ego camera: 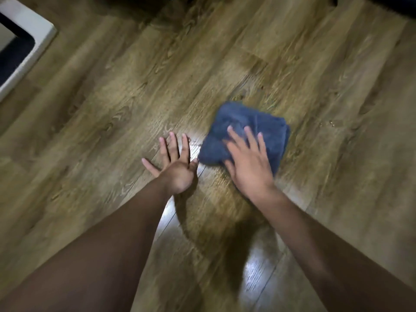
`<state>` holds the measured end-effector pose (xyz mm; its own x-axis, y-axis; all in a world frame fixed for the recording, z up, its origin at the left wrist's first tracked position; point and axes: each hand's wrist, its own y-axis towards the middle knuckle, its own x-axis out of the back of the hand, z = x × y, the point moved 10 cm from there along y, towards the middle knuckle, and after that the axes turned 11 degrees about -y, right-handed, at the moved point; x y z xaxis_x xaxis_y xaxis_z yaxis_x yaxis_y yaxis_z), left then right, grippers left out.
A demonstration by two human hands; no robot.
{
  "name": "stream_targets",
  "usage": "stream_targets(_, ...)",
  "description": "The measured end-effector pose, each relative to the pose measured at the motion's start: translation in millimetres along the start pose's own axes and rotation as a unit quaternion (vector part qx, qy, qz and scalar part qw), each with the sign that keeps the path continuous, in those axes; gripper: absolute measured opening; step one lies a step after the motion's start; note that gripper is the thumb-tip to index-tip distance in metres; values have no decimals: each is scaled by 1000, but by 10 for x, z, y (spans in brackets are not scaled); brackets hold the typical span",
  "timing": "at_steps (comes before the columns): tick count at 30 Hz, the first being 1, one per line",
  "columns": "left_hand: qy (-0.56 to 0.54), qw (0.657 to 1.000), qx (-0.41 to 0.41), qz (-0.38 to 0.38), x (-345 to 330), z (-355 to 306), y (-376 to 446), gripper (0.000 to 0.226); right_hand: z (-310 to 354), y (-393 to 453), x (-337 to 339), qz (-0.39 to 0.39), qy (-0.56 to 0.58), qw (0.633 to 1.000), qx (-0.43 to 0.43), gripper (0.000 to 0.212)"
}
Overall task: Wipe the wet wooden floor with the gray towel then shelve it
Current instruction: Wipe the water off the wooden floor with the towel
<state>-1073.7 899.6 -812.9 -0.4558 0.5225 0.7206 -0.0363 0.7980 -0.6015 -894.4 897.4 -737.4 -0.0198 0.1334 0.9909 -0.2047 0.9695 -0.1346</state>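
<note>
The folded blue-gray towel [249,122] lies on the wooden floor [135,86] right of centre. My right hand [246,163] presses flat on its near half, fingers straight and spread. My left hand [174,163] rests flat on the bare floor just left of the towel, fingers spread, thumb side almost touching the towel's edge. A wet sheen shows on the planks between and below my hands, and small water drops [331,123] sit to the right of the towel.
A white frame [33,39] with a dark inside stands at the upper left corner. Dark objects [139,5] line the top edge of the view. Wooden planks stretch out on all sides of the hands.
</note>
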Motion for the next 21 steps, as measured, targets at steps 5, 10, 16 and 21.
stream_targets(5,1,999,6,45,-4,-18,7,69,694,-1513,-372,20,-45,975,215,47)
stream_targets(10,-11,998,5,66,-17,-20,-5,68,751,-1767,-444,19,-77,953,293,36)
stream_targets(16,-86,993,29,71,-11,-26,31,86,-117,-172,-72,17,-54,997,59,56)
stream_targets(21,-117,991,42,57,4,19,46,109,-361,669,34,14,40,988,-149,47)
